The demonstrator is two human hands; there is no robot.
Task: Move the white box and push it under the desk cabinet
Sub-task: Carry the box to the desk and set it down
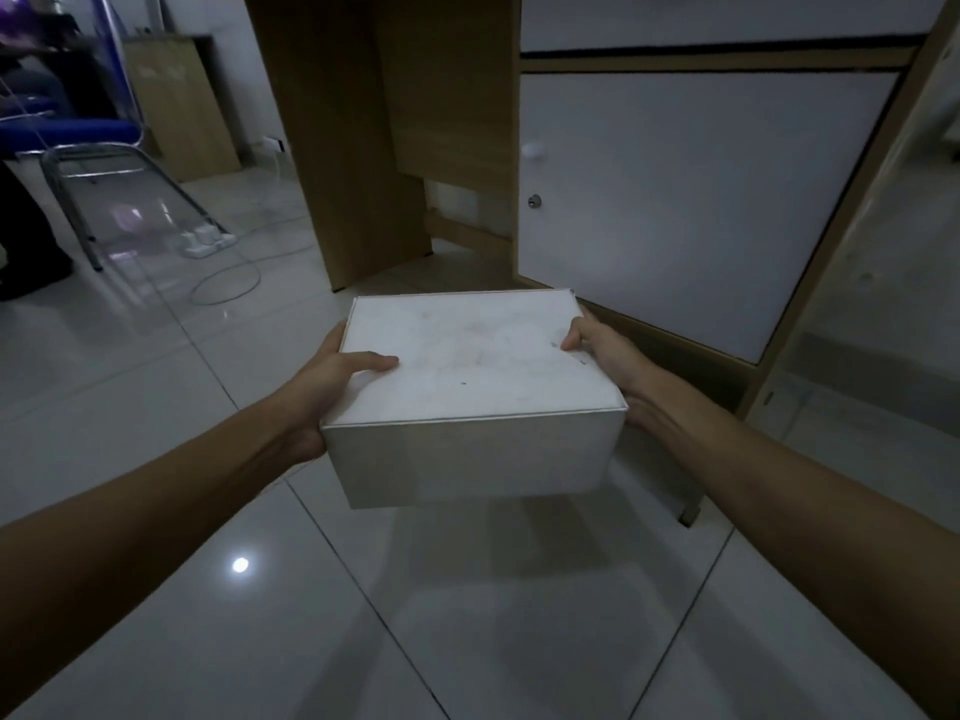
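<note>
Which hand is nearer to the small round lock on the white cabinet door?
The right hand. It grips the right side of the white box, below the lock and just right of it. The left hand grips the box's left side, farther away.

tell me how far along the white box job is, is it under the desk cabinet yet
Not yet. Done: the closed white cardboard box is picked up, with its shadow on the glossy tiled floor below. In hand: the left hand and right hand grip its two sides, in front of the wooden desk cabinet with the white door. Left: lower it and push it underneath.
</note>
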